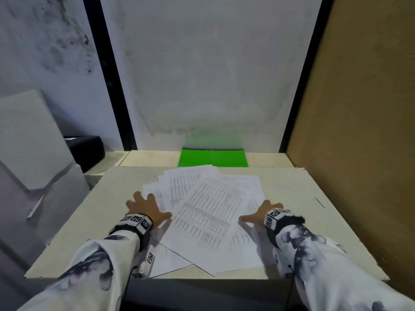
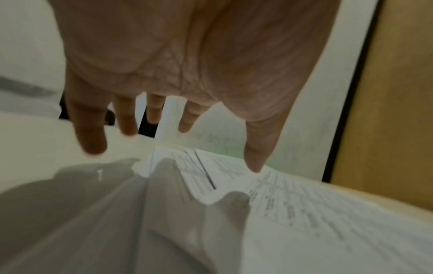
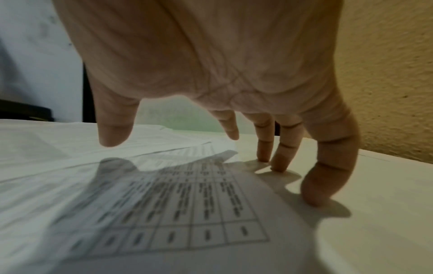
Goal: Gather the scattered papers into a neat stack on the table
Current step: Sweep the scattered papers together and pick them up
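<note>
Papers [image 1: 206,212] fanned between left hand [image 1: 146,207] and right hand [image 1: 260,213], both spread flat.

You get even, dim overhead light; soft hand shadows fall on the white printed papers [image 3: 164,194]; wrist views blur, edges bend.

— Where do the papers [image 1: 208,212] lie?
— Fanned and overlapping at the middle of the table [image 1: 292,189], their near corners close to its front edge.

— And the hands?
— The left hand [image 1: 146,207] is on the pile's left edge, the right hand [image 1: 260,213] on its right edge, fingertips [image 3: 314,196] on the table just beside the sheets.

— What sits behind?
— A folder [image 1: 213,158] lies flat behind the papers, against the back wall [image 1: 206,75]. A dark case [image 1: 87,149] sits far left, a board [image 1: 359,108] stands along the right.
</note>
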Demonstrator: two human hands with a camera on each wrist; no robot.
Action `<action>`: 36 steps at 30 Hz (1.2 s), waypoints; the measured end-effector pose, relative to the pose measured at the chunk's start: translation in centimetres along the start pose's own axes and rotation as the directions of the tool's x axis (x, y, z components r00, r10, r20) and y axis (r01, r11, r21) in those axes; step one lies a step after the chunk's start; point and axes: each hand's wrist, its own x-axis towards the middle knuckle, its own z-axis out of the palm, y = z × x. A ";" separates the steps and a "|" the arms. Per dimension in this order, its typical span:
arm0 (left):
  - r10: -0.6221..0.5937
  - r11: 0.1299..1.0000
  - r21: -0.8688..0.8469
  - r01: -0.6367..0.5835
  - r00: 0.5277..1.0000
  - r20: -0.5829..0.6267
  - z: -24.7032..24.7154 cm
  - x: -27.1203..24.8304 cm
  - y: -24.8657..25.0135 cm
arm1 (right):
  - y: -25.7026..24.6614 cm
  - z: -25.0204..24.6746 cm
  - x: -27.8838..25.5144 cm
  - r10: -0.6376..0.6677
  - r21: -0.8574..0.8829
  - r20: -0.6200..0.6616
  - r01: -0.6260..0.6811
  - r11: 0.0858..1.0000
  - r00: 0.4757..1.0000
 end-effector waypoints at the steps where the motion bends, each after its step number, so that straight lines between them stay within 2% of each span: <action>1: 0.026 0.999 0.035 -0.025 0.999 -0.027 0.2 0.1 0.1 | 0.0 0.3 1.1 0.021 0.017 -0.010 -0.021 1.000 1.000; 2: 0.054 0.998 0.036 -0.053 0.999 -0.009 0.6 0.1 0.5 | -0.1 1.2 2.9 0.036 0.038 -0.013 -0.035 0.999 0.999; 4: 0.065 0.997 -0.037 -0.061 0.992 0.110 1.6 0.1 1.5 | -0.5 2.9 4.4 -0.008 0.120 -0.006 0.009 0.993 1.000; 7: 0.036 0.987 -0.160 -0.007 0.983 0.182 2.1 0.1 3.2 | -1.1 3.1 1.8 -0.086 0.118 -0.136 0.102 0.988 0.987; 9: 0.042 0.970 -0.243 0.012 0.976 0.215 2.0 0.0 4.3 | -2.3 1.8 0.1 -0.102 0.133 -0.008 0.102 0.986 0.995; 12: 0.018 0.896 -0.435 0.089 0.972 0.234 2.2 0.6 4.6 | -3.4 0.3 -1.0 -0.121 0.206 -0.024 0.123 0.971 0.992; 14: -0.012 0.821 -0.549 0.155 0.967 0.256 2.3 1.1 4.2 | -3.4 -0.1 -0.9 -0.145 0.286 0.083 0.115 0.951 0.986; 16: -0.005 0.786 -0.589 0.191 0.953 0.302 2.6 0.9 4.0 | -3.1 -0.9 -0.8 -0.154 0.280 0.169 0.102 0.955 0.974; 18: 0.024 0.762 -0.627 0.162 0.960 0.277 2.9 0.2 4.4 | -3.4 -1.3 -0.5 -0.161 0.209 0.162 0.125 0.970 0.974; 21: 0.103 0.732 -0.680 0.046 0.979 0.177 3.6 -0.4 5.6 | -4.1 -1.1 -1.4 -0.208 0.119 0.202 0.187 0.975 0.957; 23: 0.132 0.659 -0.751 0.043 0.976 0.172 3.6 -0.7 6.4 | -4.5 -0.8 -1.7 -0.243 0.086 0.230 0.229 0.970 0.942; 25: 0.155 0.577 -0.811 0.091 0.964 0.218 3.4 -0.8 6.7 | -4.6 -0.6 -1.2 -0.280 0.103 0.226 0.263 0.959 0.933; 27: 0.153 0.523 -0.838 0.157 0.950 0.273 2.9 -0.9 6.7 | -3.7 0.0 -0.1 -0.284 0.195 0.196 0.247 0.949 0.939; 30: 0.182 0.363 -0.894 0.262 0.922 0.343 2.2 -1.8 5.9 | -2.0 -0.4 -0.7 -0.289 0.400 0.066 0.241 0.884 0.955; 31: 0.178 0.342 -0.894 0.290 0.914 0.364 2.1 -1.8 5.5 | -1.5 -1.0 -1.2 -0.226 0.516 0.088 0.149 0.843 0.970; 33: 0.188 0.301 -0.888 0.347 0.892 0.412 1.9 -2.1 4.4 | -0.4 -1.5 -1.3 -0.145 0.598 0.166 0.017 0.801 0.975; 36: 0.290 0.169 -0.908 0.383 0.861 0.418 1.7 -2.6 3.2 | 0.3 -1.8 -1.0 -0.136 0.695 0.210 -0.051 0.717 0.968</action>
